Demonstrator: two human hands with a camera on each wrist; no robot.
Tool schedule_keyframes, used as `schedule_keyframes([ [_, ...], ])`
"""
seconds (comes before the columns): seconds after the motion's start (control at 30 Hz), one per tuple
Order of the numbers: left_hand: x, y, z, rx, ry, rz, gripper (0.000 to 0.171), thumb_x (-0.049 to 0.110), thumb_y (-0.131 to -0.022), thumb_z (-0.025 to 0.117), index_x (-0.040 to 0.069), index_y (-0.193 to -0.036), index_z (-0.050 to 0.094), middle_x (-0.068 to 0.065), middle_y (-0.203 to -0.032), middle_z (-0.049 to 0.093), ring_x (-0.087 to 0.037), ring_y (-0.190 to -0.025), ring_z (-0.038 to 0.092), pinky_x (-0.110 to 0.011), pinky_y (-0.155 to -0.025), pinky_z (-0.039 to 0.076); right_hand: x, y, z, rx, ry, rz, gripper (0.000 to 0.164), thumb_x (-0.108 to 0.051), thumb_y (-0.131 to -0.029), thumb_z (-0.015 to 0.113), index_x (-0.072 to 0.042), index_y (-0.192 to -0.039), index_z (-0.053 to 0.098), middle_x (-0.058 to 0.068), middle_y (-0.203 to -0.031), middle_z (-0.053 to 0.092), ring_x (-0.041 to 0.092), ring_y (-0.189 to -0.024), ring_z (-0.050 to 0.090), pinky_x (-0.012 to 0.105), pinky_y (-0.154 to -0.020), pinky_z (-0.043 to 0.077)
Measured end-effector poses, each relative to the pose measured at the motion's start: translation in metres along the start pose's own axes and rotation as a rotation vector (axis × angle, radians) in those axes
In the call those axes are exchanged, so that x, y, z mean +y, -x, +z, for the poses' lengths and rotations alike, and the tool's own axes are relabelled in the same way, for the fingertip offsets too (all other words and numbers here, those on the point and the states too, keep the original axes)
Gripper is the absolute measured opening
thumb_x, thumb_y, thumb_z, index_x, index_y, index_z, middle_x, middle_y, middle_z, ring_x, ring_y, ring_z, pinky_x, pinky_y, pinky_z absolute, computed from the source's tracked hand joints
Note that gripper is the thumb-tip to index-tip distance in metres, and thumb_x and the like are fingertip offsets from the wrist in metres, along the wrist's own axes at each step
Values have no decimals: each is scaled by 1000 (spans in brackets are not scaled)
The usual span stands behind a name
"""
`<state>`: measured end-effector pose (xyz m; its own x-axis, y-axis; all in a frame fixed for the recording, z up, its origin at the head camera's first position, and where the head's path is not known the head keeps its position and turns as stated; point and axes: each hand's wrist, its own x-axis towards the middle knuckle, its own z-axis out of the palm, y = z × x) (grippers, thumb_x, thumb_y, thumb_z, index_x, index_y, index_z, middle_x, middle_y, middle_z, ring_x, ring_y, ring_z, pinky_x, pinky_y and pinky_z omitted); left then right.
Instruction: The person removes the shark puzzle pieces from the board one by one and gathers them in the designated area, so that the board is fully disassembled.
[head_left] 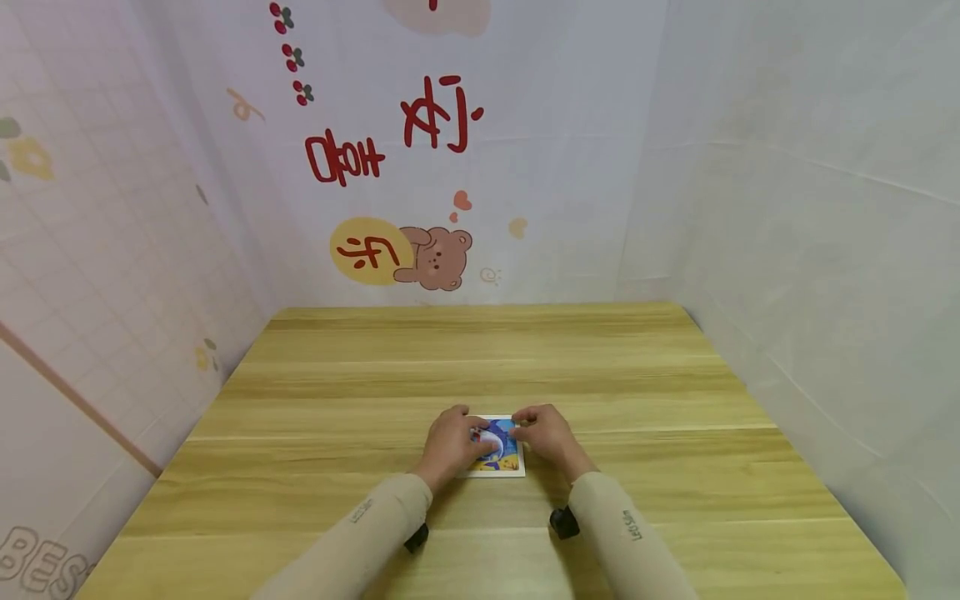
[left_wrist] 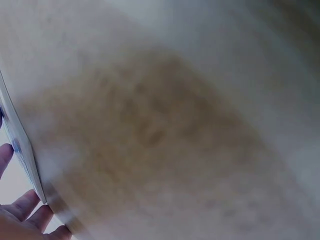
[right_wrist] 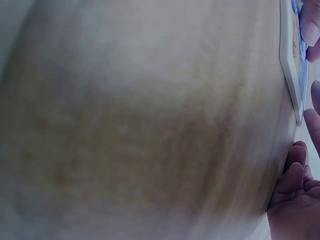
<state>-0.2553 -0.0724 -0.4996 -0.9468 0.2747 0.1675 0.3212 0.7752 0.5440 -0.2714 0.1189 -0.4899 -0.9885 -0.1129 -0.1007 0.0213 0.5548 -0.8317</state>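
Note:
A small square picture board [head_left: 511, 473] with a white border lies flat on the table. Its picture [head_left: 504, 452] is blue and yellow, with a cartoon sea animal in purple and white. My left hand [head_left: 448, 446] rests over the board's left side, thumb and forefinger spread across the picture. In the left wrist view, fingertips [left_wrist: 31, 201] of that hand touch the board's edge. My right hand [head_left: 551, 435] is at the board's upper right, thumb and forefinger apart at the picture's edge. Its other fingers [right_wrist: 294, 177] lie bent against the table.
Pale wooden planking patterns the table [head_left: 480, 358]. White cloth walls enclose it at the back [head_left: 570, 208] and both sides, printed with red characters and a bear [head_left: 442, 260]. A black wrist camera [head_left: 564, 523] hangs below the right sleeve, another [head_left: 416, 538] below the left.

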Motion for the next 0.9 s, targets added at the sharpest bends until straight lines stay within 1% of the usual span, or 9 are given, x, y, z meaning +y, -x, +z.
schedule_keyframes([
  [0.07, -1, 0, 1, -4, 4, -1, 40, 32, -83, 79, 7, -114, 74, -28, -132, 55, -46, -123, 50, -58, -105, 34, 0, 0, 1, 1, 9, -9, 24, -6, -84, 75, 2, -107, 73, 14, -111, 70, 27, -102, 61, 47, -92, 47],
  [0.2, -2, 0, 1, -6, 10, 0, 40, 32, -83, 79, 7, -114, 74, -28, -132, 55, -47, -123, 50, -58, -105, 34, 1, 1, 2, -2, 19, -15, 26, -6, -83, 76, 3, -108, 73, 15, -113, 70, 29, -108, 61, 48, -95, 46],
  [0.4, 0, -1, 0, -22, -14, -5, 39, 33, -83, 80, 8, -114, 74, -27, -131, 56, -46, -122, 51, -57, -104, 36, 1, 1, 2, -5, 35, -41, 26, -5, -84, 73, 2, -110, 74, 16, -119, 69, 34, -116, 59, 50, -98, 45],
  [0.47, 2, -2, -1, -31, -18, -17, 39, 33, -83, 80, 8, -112, 75, -24, -127, 58, -43, -117, 54, -54, -102, 38, 2, 1, 2, -5, 41, -51, 25, -5, -85, 72, 2, -110, 74, 16, -118, 69, 35, -116, 59, 50, -98, 45],
  [0.53, 6, -2, -2, -36, -30, -20, 40, 35, -82, 81, 7, -110, 75, -20, -118, 61, -39, -108, 57, -52, -97, 41, 2, 1, 1, -5, 45, -54, 24, -5, -86, 70, 2, -109, 74, 16, -117, 69, 35, -116, 59, 50, -98, 45],
  [0.63, 10, -2, -2, -32, -39, -35, 40, 37, -81, 81, 6, -106, 75, -16, -112, 62, -37, -104, 58, -51, -95, 42, 3, 1, 0, -13, 48, -53, 24, -5, -87, 68, 1, -109, 74, 16, -117, 69, 35, -115, 60, 51, -98, 45],
  [0.67, 10, -2, -2, -32, -37, -42, 40, 37, -81, 82, 6, -106, 75, -16, -111, 62, -37, -104, 58, -51, -96, 41, 2, 1, 0, -17, 45, -48, 24, -5, -88, 67, 1, -110, 74, 15, -117, 69, 34, -116, 60, 50, -98, 44],
  [0.77, 12, -3, -2, -22, -31, -53, 38, 35, -82, 82, 6, -106, 74, -18, -117, 62, -41, -115, 55, -54, -102, 38, 1, 2, -2, -32, 43, -63, 24, -5, -88, 67, 1, -110, 74, 16, -117, 69, 34, -114, 60, 50, -98, 45],
  [0.9, 13, -3, -1, -24, -28, -60, 38, 35, -82, 81, 7, -106, 74, -17, -117, 62, -40, -116, 55, -54, -103, 37, -1, 3, -6, -45, 66, -103, 23, -5, -86, 66, 0, -106, 75, 14, -112, 70, 30, -106, 62, 47, -92, 48],
])
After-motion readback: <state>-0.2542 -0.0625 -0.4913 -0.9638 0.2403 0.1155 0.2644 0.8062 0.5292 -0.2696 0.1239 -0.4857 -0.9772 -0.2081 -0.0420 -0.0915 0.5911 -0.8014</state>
